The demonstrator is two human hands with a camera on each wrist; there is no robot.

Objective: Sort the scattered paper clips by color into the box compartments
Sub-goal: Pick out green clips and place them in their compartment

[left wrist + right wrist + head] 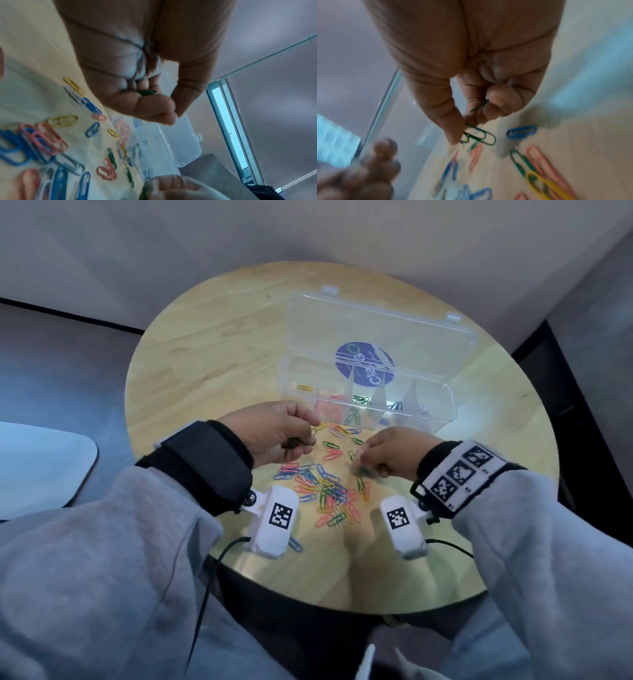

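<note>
Head view: the round bench [212,337] carries the clear box [442,412] at its far side, lid [376,326] propped open, with a few clips already lying in its compartments, among them yellow at the left end, then pink, then green. The loose pile of paper clips [325,491] lies on the near side of the box, between the two wrists.

The left hand [277,433] hovers just before the box's left end, fingers curled and thumb meeting forefinger; the left wrist view shows a green clip [147,92] tucked in its curled fingers. The right hand [390,453] sits lower, at the pile's right edge, pinching a green clip [479,134] between thumb and forefinger, its long axis pointing away from the fingertips towards the bench.

The green compartment [359,400] lies ahead of both hands, roughly midway, so either could likely reach it with a short forward move.
</note>
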